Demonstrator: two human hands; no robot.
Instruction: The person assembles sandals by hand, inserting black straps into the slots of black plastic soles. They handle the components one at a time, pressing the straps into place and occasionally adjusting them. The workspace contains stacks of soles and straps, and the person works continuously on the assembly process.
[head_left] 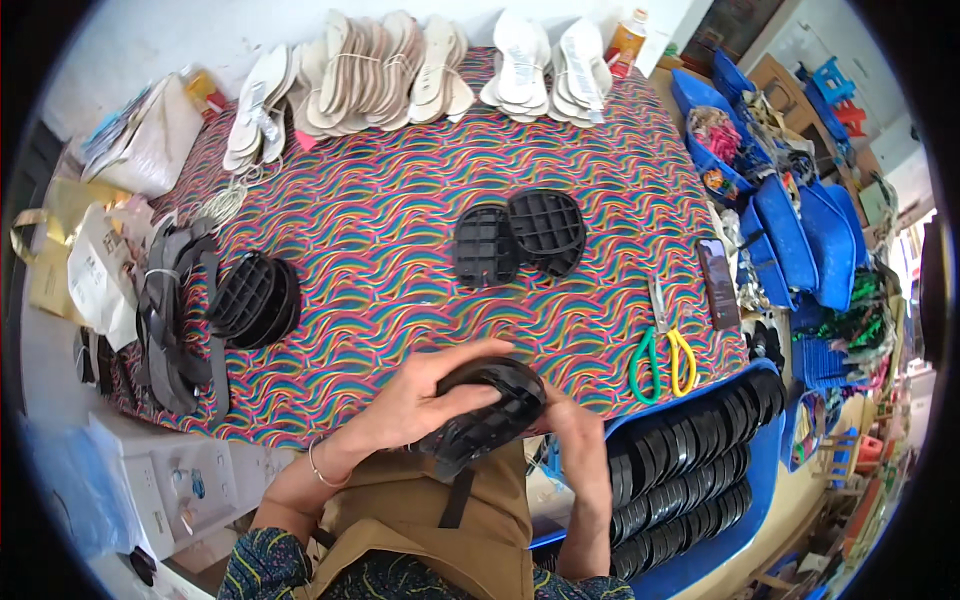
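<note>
My left hand (412, 398) is closed on a black molded shoe heel piece (508, 418), its thumb laid across the ribbed hollow side. The piece is tilted above the table's front edge, close to my apron. Against its right side rests my right hand (572, 418); its fingers are mostly hidden behind the piece. Beyond my hands lie similar black heel pieces, a flat gridded one (484, 245) and a rounded one (547, 226) partly overlapping it. Another stack of heel pieces (252, 300) sits at the left, beside a bundle of dark straps (168, 325).
Bundled pale insoles (368, 72) line the back of the patterned table (380, 220). Scissors (660, 345) with green and yellow handles and a phone (716, 284) lie at the right. Below the right edge, a blue bin (770, 425) holds rows of black pieces. Blue baskets (790, 235) stand farther right.
</note>
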